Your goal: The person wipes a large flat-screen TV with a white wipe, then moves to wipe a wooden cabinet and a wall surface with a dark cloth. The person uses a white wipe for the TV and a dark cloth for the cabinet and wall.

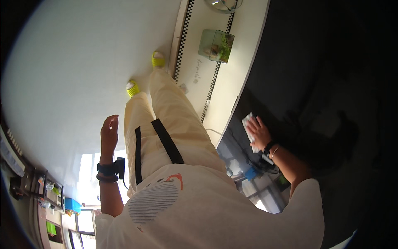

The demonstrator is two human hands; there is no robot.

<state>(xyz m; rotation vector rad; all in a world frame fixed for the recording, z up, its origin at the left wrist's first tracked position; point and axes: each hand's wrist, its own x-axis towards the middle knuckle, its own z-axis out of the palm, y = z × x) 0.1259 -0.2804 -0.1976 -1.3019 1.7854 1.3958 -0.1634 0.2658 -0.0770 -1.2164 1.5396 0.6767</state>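
My right hand (259, 133) lies flat over a folded white cloth or tissue (248, 132), pressing it against the glossy black screen (298, 93) of a large television. The cloth's edges show beyond my fingertips and beside my palm. On that wrist are a black band (268, 147) and a thin light bangle. Down at my left side hangs my left hand (109, 133), fingers loosely bent and nothing in them. A black strap holds a small dark device (119, 167) with a cable at the left wrist.
Beneath the television runs a white ledge with checkered trim (214, 81). On it stand a glass tank with green plants (224, 46) and a round glass bowl (224, 4). A pale cable (213, 130) hangs near the screen's edge. Shelves (51, 190) stand beyond my left arm.
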